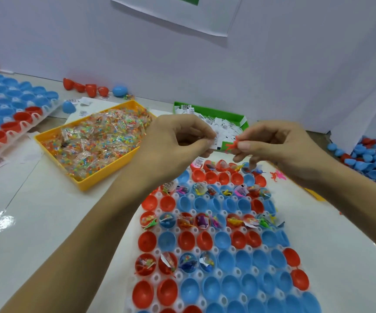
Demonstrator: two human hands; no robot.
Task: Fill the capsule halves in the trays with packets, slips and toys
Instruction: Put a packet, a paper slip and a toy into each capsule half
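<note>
Both hands raised above the far end of the white tray (pixel 157 277), close together, nearly touching.

Right hand (pixel 277 150): thumb and forefinger pinch a small orange toy (pixel 231 146), limbs dangling below the fingertips; it looks like a tiny soft figure, shape unclear. Other fingers loosely curled.

Left hand (pixel 178 143): fingers curled, tips pinching a white paper slip (pixel 214 144) with small black print. Slip sits just left of the toy, almost touching it.

Tray below the hands: rows of red and blue capsule halves (pixel 207 288), open side up. Some rows carry packets, slips and coloured toys; the rows between and the near rows are bare cups.

Left of the tray: yellow bin (pixel 53 141) heaped with clear packets of coloured beads (pixel 101 136). Beyond the tray, behind the hands: green box (pixel 227 111) of white slips. Right of the tray: pile of loose blue and red halves (pixel 372 159); a few pink toys (pixel 278 176) on the table next to the tray edge. Far left: a second tray (pixel 44 109) of halves.
</note>
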